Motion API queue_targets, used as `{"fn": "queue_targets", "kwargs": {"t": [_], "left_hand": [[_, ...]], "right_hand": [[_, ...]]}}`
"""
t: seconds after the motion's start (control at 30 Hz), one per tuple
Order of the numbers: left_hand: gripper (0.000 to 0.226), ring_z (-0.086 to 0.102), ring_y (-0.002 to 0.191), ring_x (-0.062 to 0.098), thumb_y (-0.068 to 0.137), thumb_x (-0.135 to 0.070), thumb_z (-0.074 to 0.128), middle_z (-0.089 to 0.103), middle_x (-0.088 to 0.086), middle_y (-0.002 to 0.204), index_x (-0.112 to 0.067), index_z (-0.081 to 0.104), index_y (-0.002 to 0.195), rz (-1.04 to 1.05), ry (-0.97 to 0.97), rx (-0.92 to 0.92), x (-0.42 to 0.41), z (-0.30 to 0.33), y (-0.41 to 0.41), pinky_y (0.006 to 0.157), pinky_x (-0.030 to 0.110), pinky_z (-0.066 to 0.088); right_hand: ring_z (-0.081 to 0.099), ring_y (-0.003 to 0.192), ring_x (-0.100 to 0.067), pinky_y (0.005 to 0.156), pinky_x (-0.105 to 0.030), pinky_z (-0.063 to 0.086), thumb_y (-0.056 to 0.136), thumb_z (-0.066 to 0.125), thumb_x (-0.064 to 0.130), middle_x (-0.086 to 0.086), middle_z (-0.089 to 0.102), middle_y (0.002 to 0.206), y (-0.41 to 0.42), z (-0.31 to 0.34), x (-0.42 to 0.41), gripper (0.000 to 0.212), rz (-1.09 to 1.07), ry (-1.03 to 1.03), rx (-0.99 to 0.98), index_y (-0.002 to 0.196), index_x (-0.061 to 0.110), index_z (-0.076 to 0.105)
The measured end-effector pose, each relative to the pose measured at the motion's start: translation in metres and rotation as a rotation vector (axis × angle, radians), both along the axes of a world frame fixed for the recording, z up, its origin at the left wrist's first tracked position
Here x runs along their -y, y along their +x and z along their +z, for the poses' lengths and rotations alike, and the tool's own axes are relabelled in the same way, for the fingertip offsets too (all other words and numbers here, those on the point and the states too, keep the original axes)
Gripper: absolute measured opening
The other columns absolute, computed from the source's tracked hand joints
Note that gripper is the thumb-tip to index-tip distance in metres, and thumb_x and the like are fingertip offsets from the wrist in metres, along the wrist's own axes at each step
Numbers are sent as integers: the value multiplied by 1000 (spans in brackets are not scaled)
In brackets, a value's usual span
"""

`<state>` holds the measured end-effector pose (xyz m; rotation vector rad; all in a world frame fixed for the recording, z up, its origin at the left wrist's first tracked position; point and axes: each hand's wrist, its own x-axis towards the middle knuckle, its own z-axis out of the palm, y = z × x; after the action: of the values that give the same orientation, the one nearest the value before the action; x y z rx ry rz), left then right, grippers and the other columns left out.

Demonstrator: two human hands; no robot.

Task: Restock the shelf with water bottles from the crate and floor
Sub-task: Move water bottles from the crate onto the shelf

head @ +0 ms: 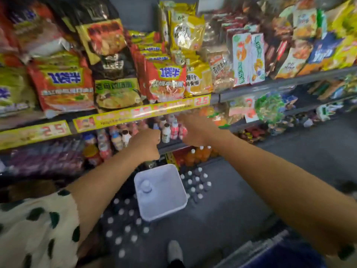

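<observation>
1. Currently, both hands reach into the shelf tier holding small drink bottles, beneath the yellow price strip.
2. The left hand is curled into a fist at the shelf edge; whether it encloses anything cannot be told from this view.
3. The right hand extends among the small bottles; motion blur hides its fingers, so their spread or grip cannot be told.
4. One water bottle stands upright in the white crate on the floor below the hands.
5. Further water bottles stand on the floor in two groups: one just right of the crate, one to its left and nearer the person.
6. Handling judgement: sealed, full bottles are likely moderately heavy for their size, with thin walls that yield under squeeze and a smooth, possibly slippery surface.
7. Recommended hold: wrap the fingers around the body below the shoulder; from above, the white cap and neck offer the stiffest grip point.
8. Closely packed floor bottles are best lifted straight up to avoid toppling neighbours.
</observation>
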<state>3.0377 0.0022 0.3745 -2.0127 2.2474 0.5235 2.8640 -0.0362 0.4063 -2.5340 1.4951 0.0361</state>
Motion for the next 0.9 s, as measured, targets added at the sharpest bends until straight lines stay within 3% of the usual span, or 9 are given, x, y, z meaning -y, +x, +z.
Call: {"fn": "queue_targets", "kwargs": {"t": [0.17, 0.37, 0.5, 0.67, 0.9], "left_hand": [[40, 59, 100, 30, 73, -14, 71, 59, 10, 110, -14, 54, 108, 84, 190, 44, -9, -130, 19, 76, 40, 51], [62, 54, 118, 27, 79, -20, 69, 52, 6, 131, -20, 45, 136, 202, 302, 74, -15, -282, 50, 90, 37, 51], [58, 51, 121, 24, 86, -23, 66, 51, 2, 134, -25, 42, 139, 282, 295, 55, -8, -356, 71, 92, 34, 48], [39, 49, 123, 21, 95, -42, 53, 50, -3, 135, -30, 47, 131, 366, 289, -32, -2, -410, 92, 103, 36, 40], [36, 50, 119, 20, 91, -35, 61, 54, 0, 128, -24, 51, 124, 379, 263, -113, -9, -425, 99, 101, 37, 45]], "right_hand": [[52, 109, -33, 73, -35, 43, 77, 68, 19, -12, 52, 121, 26, -148, -3, 53, 39, 193, -51, 124, 10, 45], [50, 117, -29, 93, -38, 44, 85, 63, 24, -9, 48, 133, 66, -320, 2, 58, 88, 325, -106, 137, 16, 36], [44, 126, -27, 105, -40, 38, 92, 60, 27, -7, 39, 143, 101, -406, 17, 63, 82, 340, -70, 145, 19, 28], [33, 138, -30, 111, -40, 31, 94, 59, 23, -9, 18, 157, 137, -476, 35, 73, 135, 362, -112, 151, 21, 14], [49, 123, -27, 102, -35, 42, 93, 58, 13, -14, 27, 150, 154, -515, 36, 62, 198, 341, -155, 146, 19, 25]]}}
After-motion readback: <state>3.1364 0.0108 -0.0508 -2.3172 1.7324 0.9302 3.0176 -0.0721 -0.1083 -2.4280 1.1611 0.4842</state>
